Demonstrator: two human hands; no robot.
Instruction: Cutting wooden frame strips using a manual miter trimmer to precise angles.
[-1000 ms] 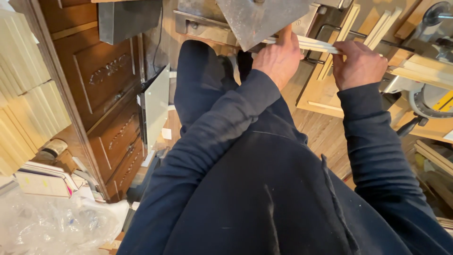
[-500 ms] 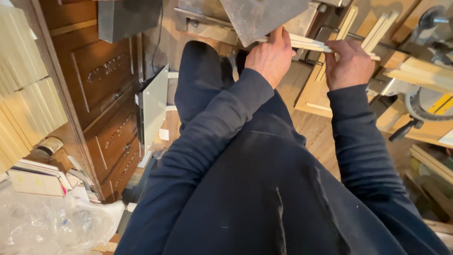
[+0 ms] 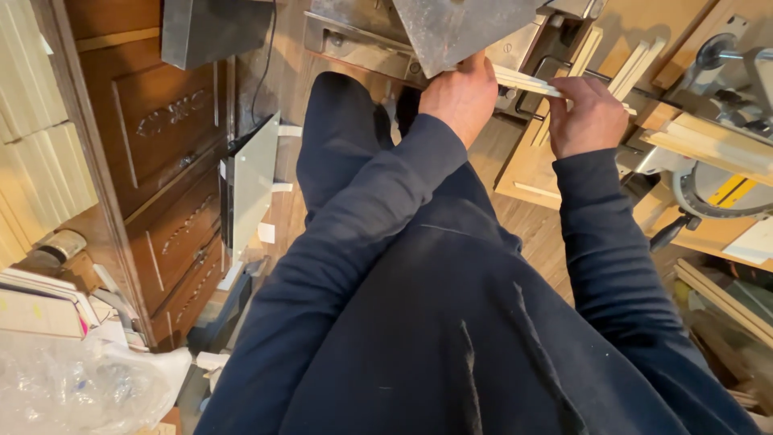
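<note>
Both hands grip one pale wooden strip [image 3: 527, 81], a thin light-coloured slat lying crosswise just under the lower edge of a grey metal plate [image 3: 459, 28]. The left hand [image 3: 460, 98] is curled over the strip's left end, right below the plate's point; only its back and knuckles show, so the fingertips and the strip's end beneath it are hidden. The right hand [image 3: 590, 117], to the right of the plate, is closed around the strip further along, its fingers folded over the top and its palm out of sight. A short stretch of the strip shows between the two hands, and a little more pokes out past the right hand.

The plate is cut off by the top of the frame, so the machine it belongs to cannot be made out in full. To the right of the plate, a saw [image 3: 717, 189] with a round guard is partly cropped at the frame edge, with more pale slats [image 3: 708, 145] lying beside it. To the left of the plate stands a dark wooden cabinet [image 3: 153, 185] with carved drawer fronts. Far below and left of the plate, crumpled clear plastic wrap [image 3: 72, 387] lies, its contents blurred. The person's dark blue sleeves and torso fill the lower middle of the view and hide the floor beneath.
</note>
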